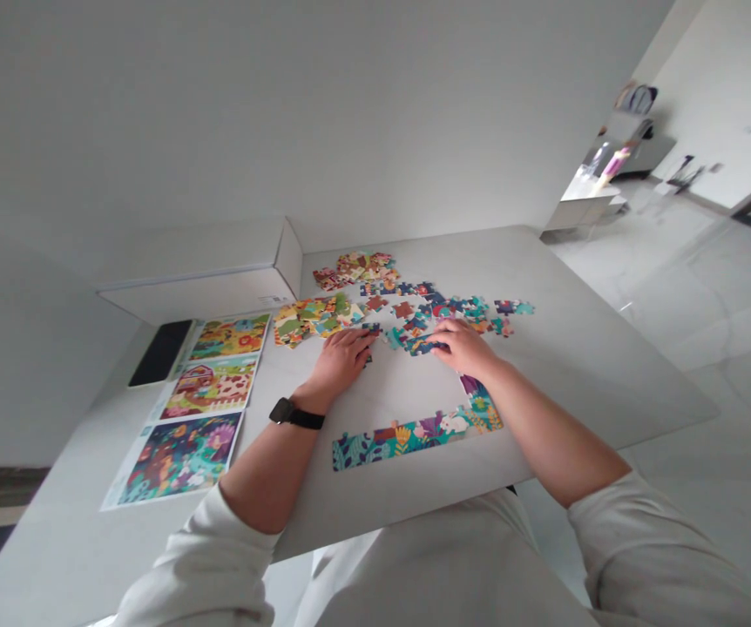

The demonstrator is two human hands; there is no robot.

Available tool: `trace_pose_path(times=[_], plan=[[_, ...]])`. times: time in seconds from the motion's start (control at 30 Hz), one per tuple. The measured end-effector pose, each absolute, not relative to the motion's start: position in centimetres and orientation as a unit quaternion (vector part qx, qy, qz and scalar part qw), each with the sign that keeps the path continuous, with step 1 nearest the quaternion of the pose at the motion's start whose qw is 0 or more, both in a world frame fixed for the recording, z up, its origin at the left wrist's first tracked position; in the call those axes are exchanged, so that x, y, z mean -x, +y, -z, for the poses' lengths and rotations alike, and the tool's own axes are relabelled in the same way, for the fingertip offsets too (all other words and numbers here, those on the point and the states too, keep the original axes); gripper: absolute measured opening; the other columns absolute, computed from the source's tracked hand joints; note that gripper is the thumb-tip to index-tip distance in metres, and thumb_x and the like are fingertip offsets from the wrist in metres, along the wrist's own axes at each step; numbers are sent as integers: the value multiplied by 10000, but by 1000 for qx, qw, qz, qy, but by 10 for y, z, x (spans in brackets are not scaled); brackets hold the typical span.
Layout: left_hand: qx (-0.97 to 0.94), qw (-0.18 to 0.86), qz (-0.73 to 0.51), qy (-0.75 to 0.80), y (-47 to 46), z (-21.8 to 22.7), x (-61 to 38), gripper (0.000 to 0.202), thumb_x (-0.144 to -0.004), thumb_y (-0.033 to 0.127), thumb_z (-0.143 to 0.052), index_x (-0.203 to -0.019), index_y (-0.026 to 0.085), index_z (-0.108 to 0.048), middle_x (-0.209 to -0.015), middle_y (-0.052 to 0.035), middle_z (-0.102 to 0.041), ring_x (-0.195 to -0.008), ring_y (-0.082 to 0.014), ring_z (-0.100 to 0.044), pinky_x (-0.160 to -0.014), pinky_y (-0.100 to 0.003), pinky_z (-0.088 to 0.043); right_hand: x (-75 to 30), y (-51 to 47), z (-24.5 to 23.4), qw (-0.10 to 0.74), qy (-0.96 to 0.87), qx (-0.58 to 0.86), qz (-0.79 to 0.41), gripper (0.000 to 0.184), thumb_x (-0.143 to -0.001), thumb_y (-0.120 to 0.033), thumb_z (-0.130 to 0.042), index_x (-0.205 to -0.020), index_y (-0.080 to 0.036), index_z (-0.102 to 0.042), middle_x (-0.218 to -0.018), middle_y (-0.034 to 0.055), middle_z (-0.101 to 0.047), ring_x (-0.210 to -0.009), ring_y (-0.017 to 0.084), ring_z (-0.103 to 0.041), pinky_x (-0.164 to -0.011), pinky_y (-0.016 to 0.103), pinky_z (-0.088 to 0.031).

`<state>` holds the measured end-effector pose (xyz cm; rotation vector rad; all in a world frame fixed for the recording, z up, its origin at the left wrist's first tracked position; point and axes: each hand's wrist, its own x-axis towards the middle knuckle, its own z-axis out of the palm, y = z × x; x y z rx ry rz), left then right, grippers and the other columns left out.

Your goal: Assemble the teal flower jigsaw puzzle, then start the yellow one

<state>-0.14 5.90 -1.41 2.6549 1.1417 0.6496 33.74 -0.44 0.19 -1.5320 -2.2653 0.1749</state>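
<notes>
My left hand (344, 363), with a black wristwatch (297, 414) on its wrist, lies on the pale grey table (585, 374). Its fingertips reach a dark blue jigsaw piece (371, 329), and another dark piece (368, 359) shows beside the hand. My right hand (463, 347) rests with its fingers on a cluster of teal and navy jigsaw pieces (422, 344). Below both hands lies a joined strip of floral jigsaw pieces (408, 438), bending up at its right end. Loose colourful pieces (342, 315) spread across the far side of the table.
Three printed picture sheets (209, 409) lie along the table's left side, beside a black phone or tablet (161, 353). A white box (202, 279) stands behind them. The table's right edge drops to a pale marble floor (676, 287). White sleeves show at the bottom.
</notes>
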Motion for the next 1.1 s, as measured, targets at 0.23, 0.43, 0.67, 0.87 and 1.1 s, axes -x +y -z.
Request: trace_pose_path(times=[0.23,0.43,0.67,0.87,1.1], plan=[[-879,92,-256,393,54,11,2,322,-1050,321,-619,-1304,269,-809,-1398,-110,-766,-1307,-322,-683,-1186,-559,-520,-340,-6,-2,201,-809,547,-72,236,-992,-237,-747,-1194,-280,-860,-1228,97,-760,-1214,286,-677,-1138,505,-539],[-873,93,-217,428,43,11,2,320,-1008,352,-658,-1268,249,-813,-1370,-120,-770,-1295,-343,-676,-1178,-546,-515,-340,-5,-2,191,-807,553,-76,254,-989,-247,-759,-1219,-285,-860,-1252,97,-759,-1206,288,-686,-1135,486,-540],[-860,74,-202,462,41,6,2,390,-1007,247,-574,-1334,245,-787,-1405,-119,-761,-1322,-330,-672,-1178,-531,-508,-339,-5,-2,196,-800,561,-86,245,-991,-255,-765,-1214,-287,-862,-1266,96,-759,-1231,293,-678,-1150,470,-525],[-882,74,-208,416,41,8,2,432,-1035,205,-513,-1380,240,-770,-1463,-118,-734,-1360,-314,-658,-1215,-550,-503,-342,-3,0,212,-794,563,-89,252,-1004,-268,-733,-1221,-291,-860,-1277,88,-766,-1230,278,-689,-1162,457,-515],[-930,98,-157,318,34,7,-15,509,-1127,423,-504,-1591,253,-628,-1670,-111,-594,-1613,-330,-474,-1354,-616,-340,-361,3,-9,205,-724,655,-65,281,-1030,-276,-660,-1232,-270,-854,-1316,94,-777,-1239,281,-703,-1166,428,-514]])
